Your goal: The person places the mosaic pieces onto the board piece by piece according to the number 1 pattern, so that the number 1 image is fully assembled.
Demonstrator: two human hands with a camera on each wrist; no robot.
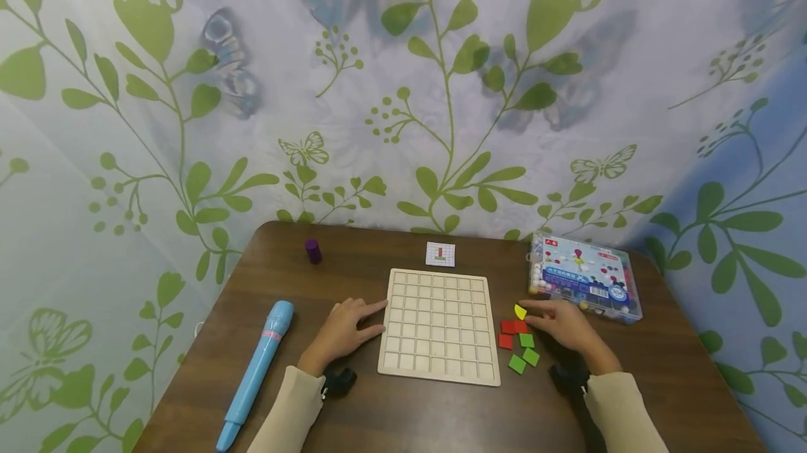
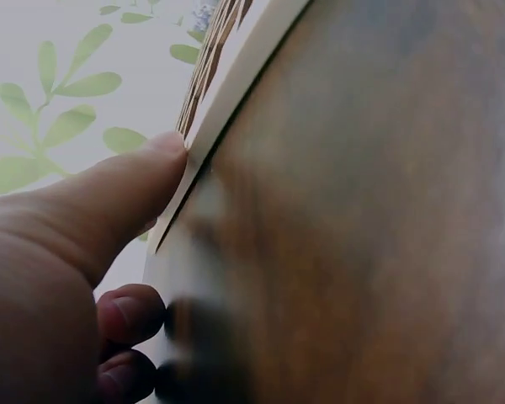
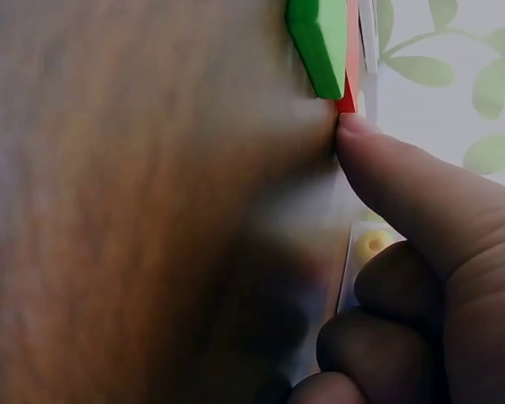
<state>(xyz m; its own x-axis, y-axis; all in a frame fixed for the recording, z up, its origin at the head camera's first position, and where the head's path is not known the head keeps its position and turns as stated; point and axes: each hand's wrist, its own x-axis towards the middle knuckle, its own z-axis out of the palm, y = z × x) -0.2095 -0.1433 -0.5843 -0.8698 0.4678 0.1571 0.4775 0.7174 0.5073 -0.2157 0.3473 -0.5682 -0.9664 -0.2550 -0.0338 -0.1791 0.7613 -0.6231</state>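
A pale wooden grid board [image 1: 439, 323] lies flat at the middle of the brown table [image 1: 403, 418]. My left hand [image 1: 362, 320] rests on the table with its forefinger and thumb against the board's left edge; in the left wrist view the thumb [image 2: 109, 202] touches that edge [image 2: 236, 76]. My right hand [image 1: 542, 318] lies right of the board among loose tiles. Its forefinger reaches a yellow piece [image 1: 520, 311] and its thumb [image 3: 404, 177] touches a red tile [image 3: 348, 59] beside a green tile [image 3: 320, 42]. Neither hand lifts anything.
More red tiles [image 1: 505, 341] and green tiles [image 1: 532, 356] lie right of the board. A clear plastic box [image 1: 586, 278] sits at the back right, a small pattern card [image 1: 440, 254] behind the board, a purple cylinder [image 1: 312, 251] at the back left and a blue pen-shaped toy [image 1: 255, 372] on the left.
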